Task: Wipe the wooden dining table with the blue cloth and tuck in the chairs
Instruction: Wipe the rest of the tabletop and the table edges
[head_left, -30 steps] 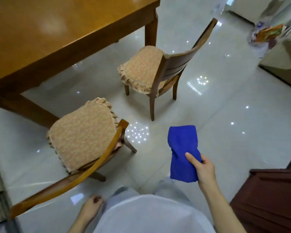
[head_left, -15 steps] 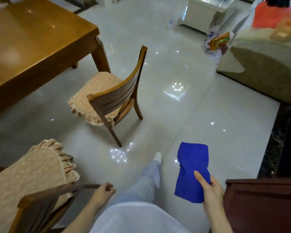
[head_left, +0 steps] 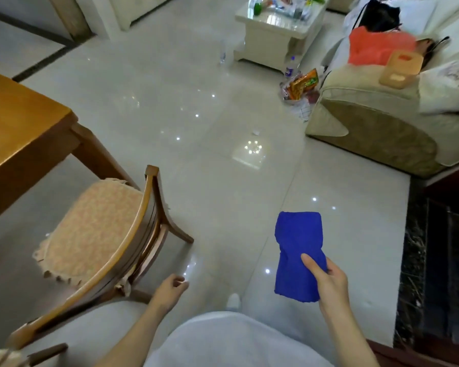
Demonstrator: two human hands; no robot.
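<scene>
The blue cloth (head_left: 298,256) hangs folded in the right hand (head_left: 329,283), thumb pinched over it, out above the floor (head_left: 223,154). The left hand (head_left: 170,290) is half-curled and empty, just beside the chair (head_left: 133,250) back. Tucking looks like the step in hand: next, grip the backrest and push toward the counter (head_left: 19,128). One cloth, one whole chair, a second's edge bottom-left.
</scene>
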